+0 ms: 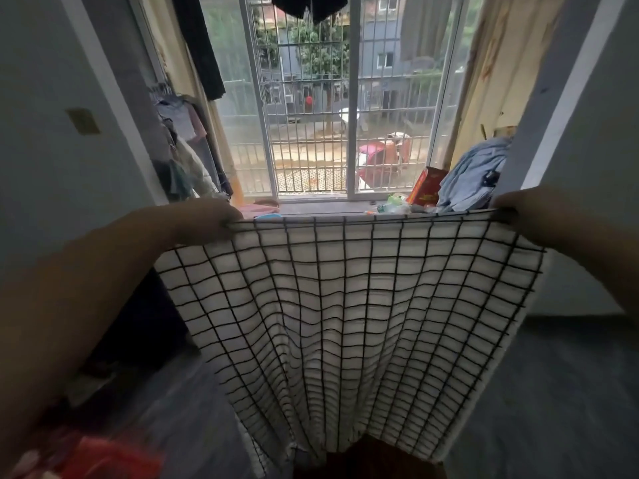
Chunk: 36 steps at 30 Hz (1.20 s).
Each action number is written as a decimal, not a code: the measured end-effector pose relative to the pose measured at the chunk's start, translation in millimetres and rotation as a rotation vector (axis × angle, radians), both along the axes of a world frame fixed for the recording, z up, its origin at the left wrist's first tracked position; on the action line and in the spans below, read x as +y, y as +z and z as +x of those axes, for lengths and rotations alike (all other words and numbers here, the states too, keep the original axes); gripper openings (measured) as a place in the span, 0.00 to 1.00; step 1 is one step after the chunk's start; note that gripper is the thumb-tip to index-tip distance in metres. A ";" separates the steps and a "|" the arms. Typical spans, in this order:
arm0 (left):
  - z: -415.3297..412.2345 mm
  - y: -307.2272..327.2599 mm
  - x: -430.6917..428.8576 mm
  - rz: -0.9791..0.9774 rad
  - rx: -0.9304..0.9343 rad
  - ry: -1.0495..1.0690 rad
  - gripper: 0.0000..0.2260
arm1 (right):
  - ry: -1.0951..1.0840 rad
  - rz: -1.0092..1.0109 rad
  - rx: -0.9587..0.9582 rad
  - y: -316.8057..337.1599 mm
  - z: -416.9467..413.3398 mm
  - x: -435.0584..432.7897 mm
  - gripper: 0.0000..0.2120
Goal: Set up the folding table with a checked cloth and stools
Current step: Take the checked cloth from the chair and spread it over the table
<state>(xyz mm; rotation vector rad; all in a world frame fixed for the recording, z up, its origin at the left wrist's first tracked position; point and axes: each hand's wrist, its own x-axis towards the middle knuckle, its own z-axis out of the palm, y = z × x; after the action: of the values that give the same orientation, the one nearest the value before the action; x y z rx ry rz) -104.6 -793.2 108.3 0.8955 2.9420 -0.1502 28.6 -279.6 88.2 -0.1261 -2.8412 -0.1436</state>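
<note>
The fingers [226, 223] of the left hand [204, 219] are curled tight, and we see them pinching the upper left corner of a white checked cloth [345, 305] of soft fabric ruled with thin black lines. The fingers [505, 214] of the right hand [522, 219] are bent the same way and grip the upper right corner. Both forearms reach forward from the lower edges of the view, the left one large and blurred.

Between the two hands the top hem of the checked cloth is pulled nearly straight and level. Below it the fabric hangs freely in long vertical folds that gather towards the middle. Its lower edge ends just above a dark brown surface [366, 458] at the bottom of the view; we cannot tell what that surface is.

Beyond the hem stands a tall sliding glass window [352, 98] with a pale metal frame and a barred grille outside. On its sill lie a red cardboard box [427, 186] and, just beside it, a heap of light blue clothes [473, 174]. Garments on hangers [179, 129] crowd the wall to the left, and a dark garment [307, 5] hangs above the window. A blurred red object [107, 458] sits in the lower left corner.
</note>
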 end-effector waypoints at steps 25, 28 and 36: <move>-117.3 35.3 48.0 0.266 0.528 0.171 0.11 | -0.135 -0.074 0.347 42.4 -96.3 53.1 0.13; -108.9 35.9 44.4 0.272 0.535 0.172 0.11 | -0.123 -0.059 0.375 43.3 -89.0 49.0 0.11; -75.1 31.4 19.4 0.266 0.530 0.173 0.11 | -0.116 -0.066 0.366 51.0 -55.3 28.5 0.11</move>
<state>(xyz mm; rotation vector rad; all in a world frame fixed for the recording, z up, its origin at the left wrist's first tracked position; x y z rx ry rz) -179.7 -773.8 139.7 0.7058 3.5844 0.0206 -26.7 -251.1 139.3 -0.2990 -2.4744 -0.0445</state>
